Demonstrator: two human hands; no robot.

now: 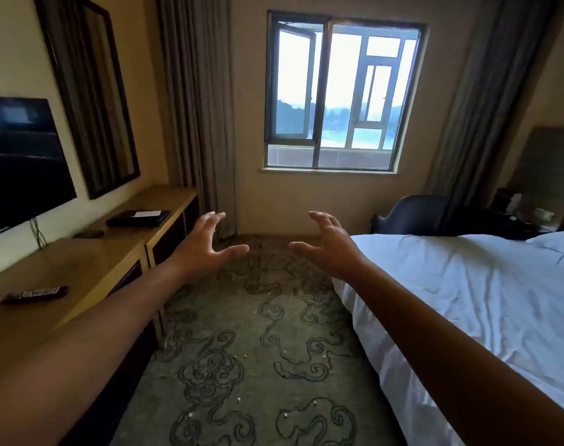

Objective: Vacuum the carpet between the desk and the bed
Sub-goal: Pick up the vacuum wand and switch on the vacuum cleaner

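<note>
— Over the carpet (248, 333), from the head view: saw both arms stretched forward, bare to the wrist. Left hand (203, 244) raised above the far end of the carpet, fingers (214, 220) spread wide and curled a little, thumb out toward the middle. Held nothing.

— And the other side of the carpet?

— Found the right hand (327, 244) at the same height, mirrored: fingers splayed and slightly hooked, thumb pointing inward, gripping nothing. Kept well apart from the left hand, palms turned toward each other.

— Where lay the carpet itself?

— Ran as a strip from the near edge up to the wall under the window (342, 91). Patterned with dark swirling outlines on a grey-green ground. Bounded on its left by the desk (90, 268), on its right by the bed (467, 300) with white sheets hanging to the floor. Dotted with small pale crumbs (285, 415), thickest toward the near end, a few more along the bed side.

— Anything beside the carpet worth noting?

— On the desk left of it: a remote control (36, 293) near the front, a flat black box (138, 217) with a white paper farther back. Above those, a television (20, 162) and a dark-framed mirror (90, 98) on the wall. Beyond the carpet's far right corner, a dark chair (412, 215) beside the curtain (480, 101).
</note>
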